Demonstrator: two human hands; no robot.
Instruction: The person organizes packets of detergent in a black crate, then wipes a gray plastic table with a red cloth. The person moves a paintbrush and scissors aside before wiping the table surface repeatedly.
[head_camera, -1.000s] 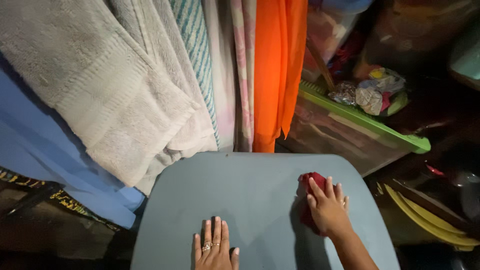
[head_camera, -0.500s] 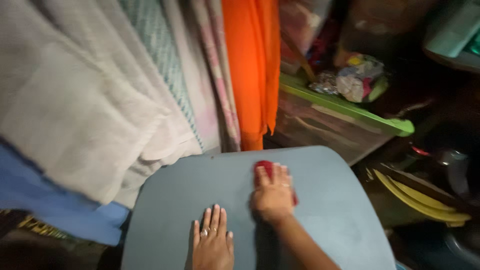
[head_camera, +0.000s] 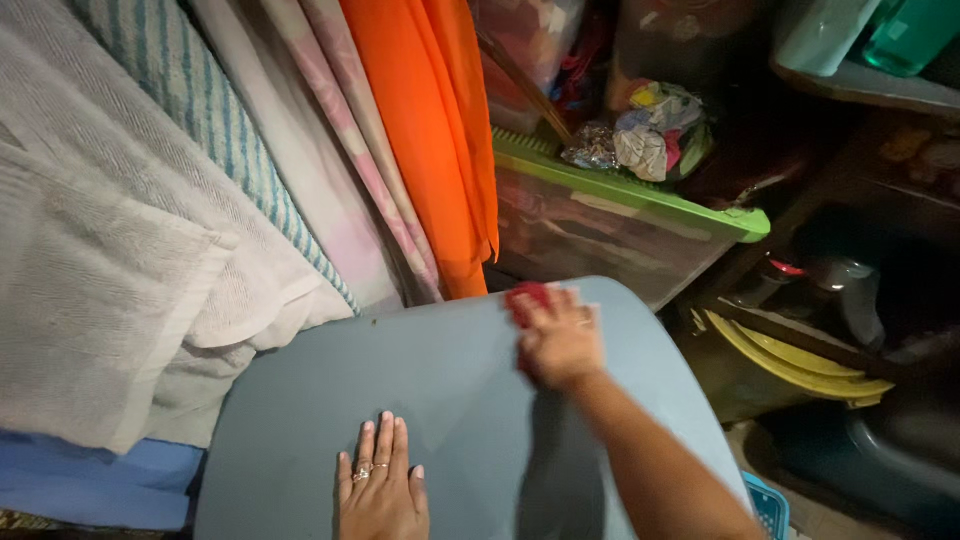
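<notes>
Crumpled red cloth (head_camera: 525, 297) on blue-grey tabletop (head_camera: 440, 370)

I log the bench (head_camera: 440, 380) as plain grey-blue. Cloth (head_camera: 527, 297) under my right hand (head_camera: 560, 345): red. Hanging towel (head_camera: 110, 270): off-white, ribbed. Striped towel (head_camera: 215, 130): teal and white. Patterned fabric (head_camera: 345, 130): pale pink on white. Drape (head_camera: 435, 130): solid orange. Storage bin lid (head_camera: 640, 190): bright green. Stacked trays (head_camera: 800, 360): yellow. Sheet (head_camera: 90, 485): blue.
</notes>
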